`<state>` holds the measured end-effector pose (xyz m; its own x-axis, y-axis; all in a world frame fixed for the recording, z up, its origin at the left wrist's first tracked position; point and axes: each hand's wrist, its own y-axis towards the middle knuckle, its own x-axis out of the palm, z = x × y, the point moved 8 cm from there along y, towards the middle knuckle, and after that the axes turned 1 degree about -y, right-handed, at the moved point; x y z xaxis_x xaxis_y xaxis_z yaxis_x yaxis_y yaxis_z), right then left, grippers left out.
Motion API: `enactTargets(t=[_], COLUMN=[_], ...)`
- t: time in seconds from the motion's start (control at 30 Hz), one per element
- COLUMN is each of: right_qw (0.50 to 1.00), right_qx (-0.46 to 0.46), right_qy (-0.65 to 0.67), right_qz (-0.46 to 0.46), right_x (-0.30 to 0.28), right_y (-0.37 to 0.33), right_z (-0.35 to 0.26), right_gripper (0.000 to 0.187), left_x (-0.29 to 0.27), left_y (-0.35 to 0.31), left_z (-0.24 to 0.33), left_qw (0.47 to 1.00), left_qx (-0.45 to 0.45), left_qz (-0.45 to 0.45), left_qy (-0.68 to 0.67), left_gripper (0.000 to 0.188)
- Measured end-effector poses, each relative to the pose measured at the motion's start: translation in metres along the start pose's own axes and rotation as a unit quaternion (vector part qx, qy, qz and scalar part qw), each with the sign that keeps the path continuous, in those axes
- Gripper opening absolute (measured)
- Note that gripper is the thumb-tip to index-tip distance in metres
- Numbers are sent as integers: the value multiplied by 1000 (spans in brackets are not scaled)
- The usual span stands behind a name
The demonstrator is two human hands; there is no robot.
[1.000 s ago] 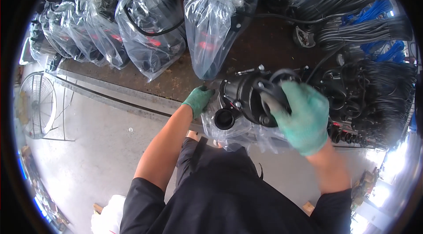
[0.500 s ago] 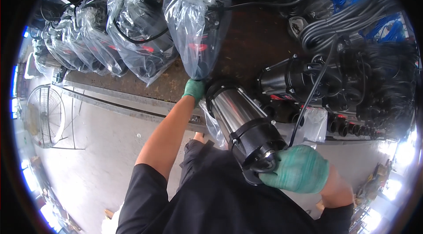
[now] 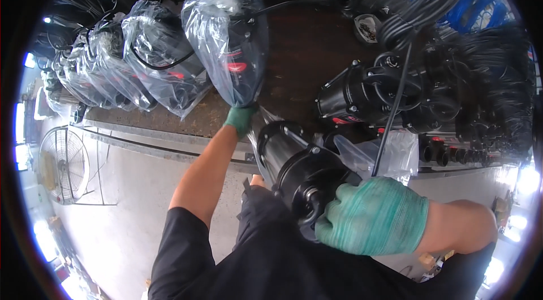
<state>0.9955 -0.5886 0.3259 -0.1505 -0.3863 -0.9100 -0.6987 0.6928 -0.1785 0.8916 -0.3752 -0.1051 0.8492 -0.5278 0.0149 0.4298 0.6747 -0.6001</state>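
Observation:
My right hand (image 3: 376,218), in a green knit glove, is closed on the top end of a submersible pump (image 3: 308,170) with a shiny steel body and black ends. The pump is tilted, its far end at the bench edge. My left hand (image 3: 242,119), gloved alike, is closed on a clear plastic bag (image 3: 257,141) beside that far end. How far the bag reaches round the pump is partly hidden. Just beyond my left hand is a bagged pump (image 3: 229,45) with a red mark, on the workbench (image 3: 300,45).
More bagged pumps (image 3: 161,57) line the bench at left. Bare black pumps (image 3: 367,91) lie at right, near a clear plastic bag (image 3: 396,153) and coiled black cables (image 3: 413,23). A small dish of parts (image 3: 367,28) sits farther back. A floor fan (image 3: 63,164) stands at left.
My right hand has come slightly left with the pump, whose far end is now closer to the bag at my left hand. The whole view has also shifted a little.

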Motion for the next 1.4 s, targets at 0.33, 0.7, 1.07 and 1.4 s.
enactTargets(t=[0.33, 0.7, 1.07, 1.4], right_qw=[991, 878, 901, 893], right_qx=[76, 363, 332, 272], right_qy=[-75, 238, 134, 46], right_qz=[80, 201, 244, 356], right_x=[-34, -61, -59, -63], right_y=[-11, -4, 45, 31], right_z=[16, 45, 65, 98], right_gripper=[13, 25, 28, 25], left_x=[87, 68, -17, 8], left_y=[-182, -226, -237, -244], left_z=[98, 291, 408, 416], left_qw=[970, 963, 891, 898], left_qx=[222, 242, 289, 391], left_qz=[-26, -105, -132, -183], left_qy=[91, -61, -323, -80], left_gripper=[22, 17, 20, 39])
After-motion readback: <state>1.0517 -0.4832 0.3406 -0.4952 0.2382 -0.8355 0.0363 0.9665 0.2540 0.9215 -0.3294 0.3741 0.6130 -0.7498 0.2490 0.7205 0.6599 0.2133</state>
